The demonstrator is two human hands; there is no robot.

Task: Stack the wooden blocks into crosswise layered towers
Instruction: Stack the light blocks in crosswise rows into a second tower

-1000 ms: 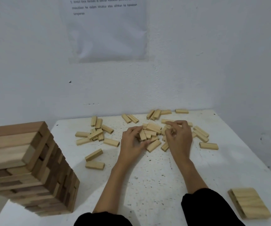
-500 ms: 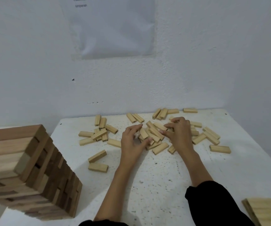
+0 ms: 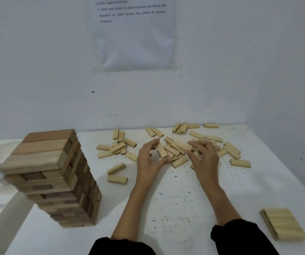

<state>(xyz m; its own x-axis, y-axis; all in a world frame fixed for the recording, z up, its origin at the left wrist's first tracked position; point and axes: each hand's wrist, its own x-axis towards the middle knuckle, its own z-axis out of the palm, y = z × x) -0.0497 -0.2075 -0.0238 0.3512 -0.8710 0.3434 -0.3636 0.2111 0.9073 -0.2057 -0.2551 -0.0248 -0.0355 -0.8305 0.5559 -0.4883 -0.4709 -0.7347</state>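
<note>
**A:** Tabletop [image 3: 175,208] carries everything. Why does the tower [image 3: 56,173] sit off at the lower left?

**B:** Likely to keep it out of the way of reaching. It looks complete, with its layers crossing, and it stands well apart from the work.

**A:** And the flat layer [image 3: 284,225] at the lower right?

**B:** Those are blocks laid side by side. I'd judge it to be the base for another tower, set close to the person.

**A:** And the loose blocks [image 3: 177,150]?

**B:** They are heaped and scattered across the centre of the frame, so both hands go there. The left hand [image 3: 150,159] arches its fingers round the heap's left edge, with its thumb against a block. Whether it grips one I cannot tell. The right hand [image 3: 206,159] curls over the heap's right side. Its thumb and forefinger pinch the end of a pale block [image 3: 182,145], probably to draw it out for the next layer.
</note>
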